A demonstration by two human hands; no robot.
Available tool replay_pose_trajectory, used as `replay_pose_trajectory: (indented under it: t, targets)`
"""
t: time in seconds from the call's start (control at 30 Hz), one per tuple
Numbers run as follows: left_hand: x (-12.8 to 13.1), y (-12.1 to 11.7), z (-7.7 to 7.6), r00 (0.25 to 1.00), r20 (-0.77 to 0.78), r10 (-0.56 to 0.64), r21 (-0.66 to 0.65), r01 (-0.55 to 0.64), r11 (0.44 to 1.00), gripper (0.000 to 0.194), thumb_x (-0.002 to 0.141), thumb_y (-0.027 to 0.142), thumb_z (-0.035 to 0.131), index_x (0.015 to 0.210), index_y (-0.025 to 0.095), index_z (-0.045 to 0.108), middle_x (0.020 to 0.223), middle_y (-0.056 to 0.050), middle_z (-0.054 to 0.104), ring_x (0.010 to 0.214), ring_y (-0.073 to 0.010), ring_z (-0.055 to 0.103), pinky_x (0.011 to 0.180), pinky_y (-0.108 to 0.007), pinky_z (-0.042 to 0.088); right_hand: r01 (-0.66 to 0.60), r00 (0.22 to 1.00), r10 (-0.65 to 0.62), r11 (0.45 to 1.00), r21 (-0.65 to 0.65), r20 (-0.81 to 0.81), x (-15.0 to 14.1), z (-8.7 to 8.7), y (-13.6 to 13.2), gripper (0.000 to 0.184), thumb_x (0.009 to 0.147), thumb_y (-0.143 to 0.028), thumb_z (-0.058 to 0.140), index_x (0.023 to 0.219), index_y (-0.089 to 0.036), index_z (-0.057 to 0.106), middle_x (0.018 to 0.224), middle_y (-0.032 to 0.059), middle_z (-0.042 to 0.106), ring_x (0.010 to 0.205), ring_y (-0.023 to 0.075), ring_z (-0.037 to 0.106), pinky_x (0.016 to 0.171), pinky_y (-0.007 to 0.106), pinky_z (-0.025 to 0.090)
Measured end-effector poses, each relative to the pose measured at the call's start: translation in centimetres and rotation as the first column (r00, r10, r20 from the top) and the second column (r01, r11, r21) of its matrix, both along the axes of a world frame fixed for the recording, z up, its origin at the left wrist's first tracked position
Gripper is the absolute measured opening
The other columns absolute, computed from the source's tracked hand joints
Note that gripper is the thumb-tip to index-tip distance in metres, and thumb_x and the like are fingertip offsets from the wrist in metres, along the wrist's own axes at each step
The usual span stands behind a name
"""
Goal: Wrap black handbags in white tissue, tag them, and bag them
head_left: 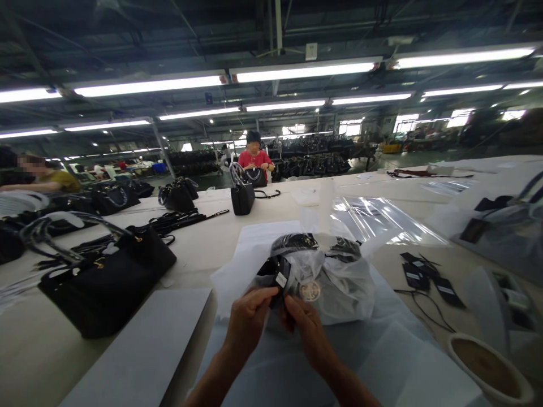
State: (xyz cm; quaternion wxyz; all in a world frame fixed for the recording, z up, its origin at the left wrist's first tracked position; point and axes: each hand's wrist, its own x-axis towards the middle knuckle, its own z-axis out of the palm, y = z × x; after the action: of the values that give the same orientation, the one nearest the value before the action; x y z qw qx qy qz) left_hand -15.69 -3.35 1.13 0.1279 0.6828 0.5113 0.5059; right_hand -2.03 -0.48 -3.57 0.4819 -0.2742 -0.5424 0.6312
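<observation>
A black handbag wrapped in translucent white film (343,288) lies in front of me, with a round gold emblem (310,290) showing through. At its left end is a black strap (267,268), bunched up, with a small white label (280,279) on it. My left hand (248,316) pinches the strap's lower part between thumb and finger. Close beside it, my right hand (306,325) has its fingers closed at the same strap, its fingertips partly hidden. White and pale blue tissue sheets (237,265) lie under the bag.
Left of me stands a black handbag (114,277) beside a white board (144,345). On the right are black tags (432,280), a tape dispenser (504,305), a round container (487,367) and clear plastic sheets (386,220). A person in red (257,160) works across the table.
</observation>
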Motion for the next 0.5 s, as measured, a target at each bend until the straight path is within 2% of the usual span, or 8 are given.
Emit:
replay_pose_trajectory:
  t: [0.1,0.27,0.37,0.43,0.5]
  targets:
    - [-0.5,-0.3,0.0,0.997,-0.018,0.078,-0.008,-0.078,0.997,0.024,0.081,0.017,0.048,0.085,0.020,0.072,0.077,-0.002,0.070,0.070,-0.0145,0.065,0.066,-0.021,0.054,0.049,0.999,-0.049,0.999,0.022,0.023,0.8,0.6,0.6,0.045,0.070,-0.054,0.066,0.054,-0.017,0.044,0.051,-0.0048,0.039,0.050,0.0080,0.033,0.049,0.023,0.027]
    - [-0.6,-3.0,-0.3,0.976,-0.170,0.137,0.071,-0.127,0.989,0.026,0.083,0.013,0.046,0.088,0.020,0.070,0.076,-0.001,0.068,0.071,-0.0126,0.064,0.065,-0.018,0.052,0.154,0.988,-0.154,0.988,0.008,0.022,0.9,1.5,1.8,0.040,0.070,-0.052,0.064,0.059,-0.017,0.052,0.053,-0.0038,0.044,0.051,0.0087,0.038,0.049,0.022,0.030]
    - [-0.7,-5.5,-2.2,0.967,-0.187,0.174,0.087,-0.160,0.983,0.026,0.084,0.012,0.046,0.094,0.021,0.069,0.081,-0.002,0.068,0.076,-0.0129,0.064,0.069,-0.017,0.051,0.175,0.984,-0.177,0.983,-0.059,-0.026,0.4,1.6,2.2,0.036,0.067,-0.051,0.067,0.069,-0.017,0.056,0.059,-0.0025,0.052,0.052,0.0088,0.042,0.047,0.021,0.032]
    - [-0.7,-7.2,-4.1,0.971,-0.129,0.201,0.068,-0.194,0.979,0.027,0.084,0.013,0.046,0.097,0.023,0.068,0.084,-0.002,0.069,0.080,-0.0138,0.064,0.073,-0.018,0.051,0.189,0.979,-0.197,0.975,-0.114,-0.061,0.1,1.6,2.3,0.038,0.063,-0.050,0.070,0.079,-0.018,0.058,0.065,-0.0013,0.057,0.053,0.0095,0.046,0.047,0.020,0.034]
    - [-0.4,-8.8,-6.1,0.972,-0.027,0.232,-0.003,-0.232,0.973,0.027,0.084,0.016,0.047,0.096,0.026,0.069,0.084,-0.002,0.069,0.078,-0.0144,0.064,0.074,-0.019,0.051,0.198,0.974,-0.211,0.969,-0.150,-0.078,-0.2,1.5,2.5,0.041,0.060,-0.049,0.072,0.083,-0.018,0.058,0.068,-0.0011,0.059,0.055,0.0100,0.049,0.048,0.020,0.036]
